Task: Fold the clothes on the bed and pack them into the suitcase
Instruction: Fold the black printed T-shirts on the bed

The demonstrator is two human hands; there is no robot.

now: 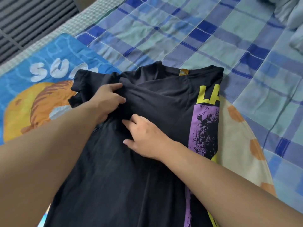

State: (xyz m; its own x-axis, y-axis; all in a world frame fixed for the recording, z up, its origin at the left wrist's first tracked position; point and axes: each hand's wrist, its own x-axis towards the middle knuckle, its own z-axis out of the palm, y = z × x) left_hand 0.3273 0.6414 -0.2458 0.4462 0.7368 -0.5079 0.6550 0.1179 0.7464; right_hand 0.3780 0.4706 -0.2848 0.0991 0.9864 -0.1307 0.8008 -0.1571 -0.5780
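Left hand (108,99) pinches folded sleeve (85,84) of T-shirt (155,99); right hand (144,136) presses flat, fingers spread, nearer the viewer along its length.

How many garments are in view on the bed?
1: a black graphic T-shirt lying mid-frame, gripped by the left hand, with the right hand resting on it. The grey fabric bunched at top right may be more clothes; cannot tell.
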